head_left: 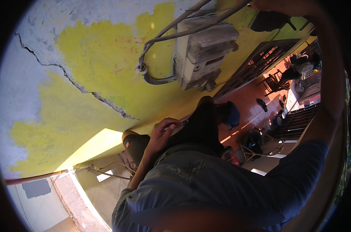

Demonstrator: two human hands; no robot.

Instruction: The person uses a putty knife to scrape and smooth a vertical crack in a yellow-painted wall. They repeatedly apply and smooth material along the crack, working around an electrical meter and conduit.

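Observation:
My left hand (164,130) is down at my waist with its fingers curled, against my dark trousers (200,123). I cannot make out whether it holds anything. My right arm runs up the right side of the view, and my right hand (278,5) is at the top edge, mostly cut off. It is at the upper end of two grey cables (191,29). These cables run down across a grey electric meter box (204,52) fixed on the yellow and grey wall (98,58). My grey shirt (222,185) fills the lower middle.
A long crack (79,87) crosses the wall's patchy paint. A thick grey cable loops out of a wall fitting (141,69) left of the meter box. Far below lie a red floor (252,104), dark wooden furniture (274,83), a metal gate (297,120) and a brick edge (69,201).

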